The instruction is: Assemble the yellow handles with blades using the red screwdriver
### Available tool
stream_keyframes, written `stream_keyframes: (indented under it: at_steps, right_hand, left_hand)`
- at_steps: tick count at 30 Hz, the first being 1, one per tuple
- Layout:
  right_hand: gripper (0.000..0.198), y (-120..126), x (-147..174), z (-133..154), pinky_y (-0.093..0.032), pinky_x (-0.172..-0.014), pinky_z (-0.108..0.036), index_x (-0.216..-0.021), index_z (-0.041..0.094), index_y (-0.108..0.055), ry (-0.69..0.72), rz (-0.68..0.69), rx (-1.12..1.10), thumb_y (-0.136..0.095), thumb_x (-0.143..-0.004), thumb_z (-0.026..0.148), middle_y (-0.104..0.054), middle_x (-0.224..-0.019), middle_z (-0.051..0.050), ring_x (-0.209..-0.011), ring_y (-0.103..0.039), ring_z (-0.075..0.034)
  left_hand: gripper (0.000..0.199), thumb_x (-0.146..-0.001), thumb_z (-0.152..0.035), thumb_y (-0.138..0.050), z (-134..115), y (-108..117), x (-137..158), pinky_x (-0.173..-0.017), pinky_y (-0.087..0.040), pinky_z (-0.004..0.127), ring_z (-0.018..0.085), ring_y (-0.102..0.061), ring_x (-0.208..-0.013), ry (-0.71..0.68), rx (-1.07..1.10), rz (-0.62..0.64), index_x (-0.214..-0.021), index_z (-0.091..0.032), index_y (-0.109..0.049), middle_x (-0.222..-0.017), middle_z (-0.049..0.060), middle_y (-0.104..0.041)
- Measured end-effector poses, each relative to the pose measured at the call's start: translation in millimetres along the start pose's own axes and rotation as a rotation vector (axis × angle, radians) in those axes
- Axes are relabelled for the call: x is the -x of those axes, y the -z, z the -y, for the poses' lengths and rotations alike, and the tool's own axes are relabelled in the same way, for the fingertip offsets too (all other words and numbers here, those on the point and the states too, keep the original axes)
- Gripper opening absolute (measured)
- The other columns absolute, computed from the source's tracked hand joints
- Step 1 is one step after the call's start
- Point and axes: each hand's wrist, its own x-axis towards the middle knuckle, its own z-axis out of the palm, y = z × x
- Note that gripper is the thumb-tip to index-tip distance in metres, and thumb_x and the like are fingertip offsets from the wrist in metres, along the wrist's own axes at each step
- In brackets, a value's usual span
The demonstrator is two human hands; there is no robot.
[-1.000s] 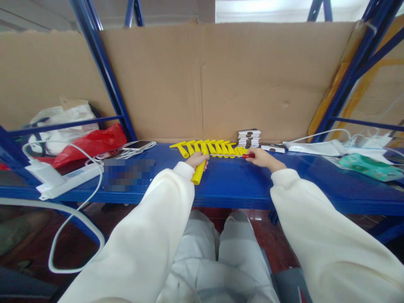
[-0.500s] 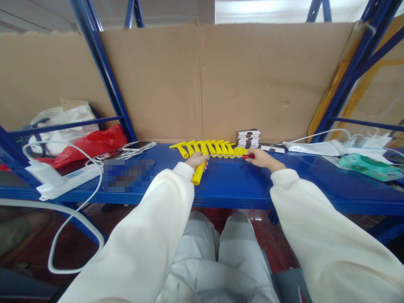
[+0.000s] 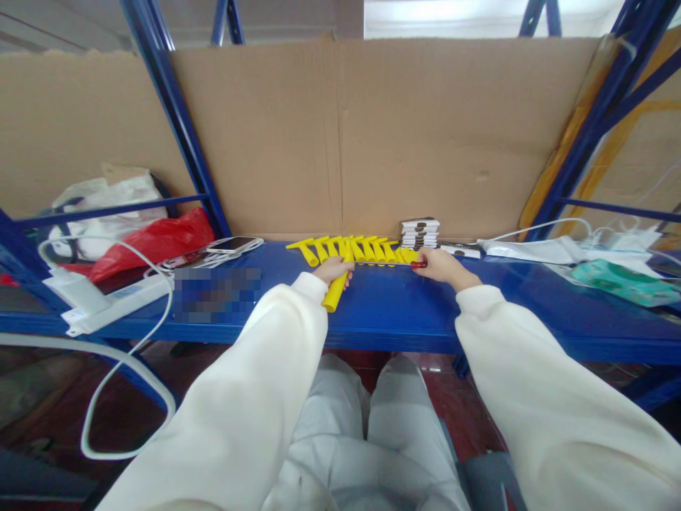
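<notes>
Left grip (image 3: 330, 270) is clamped on one yellow piece (image 3: 333, 295), over the worktop (image 3: 404, 305); right grip (image 3: 439, 267) encloses a red-handled screwdriver (image 3: 419, 265), its shaft spanning between. Skewed pressure could slip the tip toward my left grip.

The location appears to be a workshop. A blue metal worktop (image 3: 404, 305) spans the frame's centre, between rack posts (image 3: 174, 99) at upper left and upper right. Cardboard (image 3: 425, 142) backs it. A red-handled tool (image 3: 418, 265) and matching yellow pieces (image 3: 367, 248) occupy the centre; a power strip (image 3: 122, 305) lies left.
</notes>
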Motion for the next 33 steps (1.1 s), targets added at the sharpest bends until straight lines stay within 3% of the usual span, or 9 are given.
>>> stream_keyframes:
  at_steps: [8, 13, 18, 25, 29, 33]
  right_hand:
    - [0.024, 3, 3, 6, -0.043, -0.073, -0.030, -0.106, 0.019, -0.068, -0.033, 0.004, 0.057, -0.062, -0.085, 0.029, -0.078, -0.098, -0.010, -0.090, -0.071, -0.026]
    - [0.020, 5, 2, 8, -0.043, -0.079, -0.032, -0.098, 0.020, -0.071, -0.049, 0.068, 0.066, -0.058, -0.084, 0.026, -0.079, -0.101, -0.010, -0.097, -0.070, -0.027]
    - [0.018, 9, 3, 10, -0.041, -0.078, -0.033, -0.096, 0.018, -0.070, -0.027, 0.038, 0.086, -0.059, -0.083, 0.024, -0.077, -0.108, -0.013, -0.102, -0.069, -0.029]
    - [0.023, 12, 6, 15, -0.040, -0.073, -0.031, -0.105, 0.017, -0.068, -0.068, 0.066, 0.155, -0.058, -0.087, 0.029, -0.077, -0.099, -0.014, -0.094, -0.070, -0.028]
    - [0.026, 10, 5, 15, -0.042, -0.079, -0.033, -0.105, 0.018, -0.070, -0.081, 0.101, 0.141, -0.056, -0.088, 0.032, -0.077, -0.107, -0.014, -0.102, -0.070, -0.029]
    - [0.024, 9, 4, 12, -0.042, -0.084, -0.036, -0.101, 0.020, -0.073, -0.087, 0.110, 0.112, -0.057, -0.084, 0.028, -0.078, -0.101, -0.011, -0.100, -0.070, -0.029]
  left_hand:
    - [0.027, -0.086, -0.005, -0.051, -1, -1, 2, -0.043, -0.046, 0.018, 0.008, -0.045, -0.036, -0.007, -0.001, 0.003, -0.062, -0.018, -0.049, -0.041, -0.006, -0.047]
    - [0.028, -0.086, -0.005, -0.051, -1, 0, 2, -0.047, -0.049, 0.019, 0.008, -0.045, -0.036, -0.001, -0.002, 0.002, -0.062, -0.018, -0.049, -0.042, -0.006, -0.048]
    - [0.029, -0.087, -0.006, -0.051, -1, -1, 2, -0.046, -0.049, 0.020, 0.008, -0.046, -0.036, -0.006, 0.002, 0.001, -0.060, -0.018, -0.049, -0.042, -0.005, -0.048]
    - [0.032, -0.087, -0.005, -0.050, -1, -1, 3, -0.046, -0.048, 0.019, 0.007, -0.045, -0.035, -0.016, -0.003, 0.013, -0.058, -0.018, -0.048, -0.042, -0.005, -0.049]
    - [0.031, -0.086, -0.005, -0.051, 0, -1, 0, -0.047, -0.049, 0.020, 0.008, -0.045, -0.035, -0.018, -0.005, 0.014, -0.058, -0.018, -0.049, -0.043, -0.005, -0.049]
    - [0.029, -0.086, -0.006, -0.052, 1, 0, -2, -0.048, -0.050, 0.019, 0.007, -0.045, -0.035, -0.009, 0.003, 0.010, -0.059, -0.018, -0.049, -0.044, -0.005, -0.050]
